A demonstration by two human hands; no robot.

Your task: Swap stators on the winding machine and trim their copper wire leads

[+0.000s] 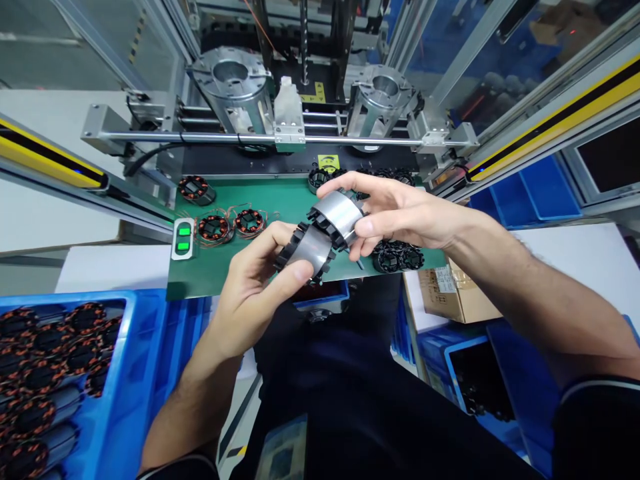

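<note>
Above the green worktop (273, 193), one steel-banded core (313, 250) is being pinched between left hand (257, 283) thumb and fingers, a second core (341, 211) likewise by the right hand (397, 210), grips probably best being kept off black teeth (286, 259).

A green surface (197, 275) lies in the middle, in front of a frame (163, 40) of grey metal profiles. On the left and on the right, a yellow and black bar (555, 121) runs along this frame at a slant. Transparent panels (100, 43) stand behind like windows, and through the right-hand ones there are blurred blue shapes, too unclear to name. White tabletops (600, 257) are at both sides. At the right edge, a dark panel (613, 167) sits in a grey border. Low down, a small part of the pale floor (245, 417) is visible. The light is cool and makes soft shine on the metal.
</note>
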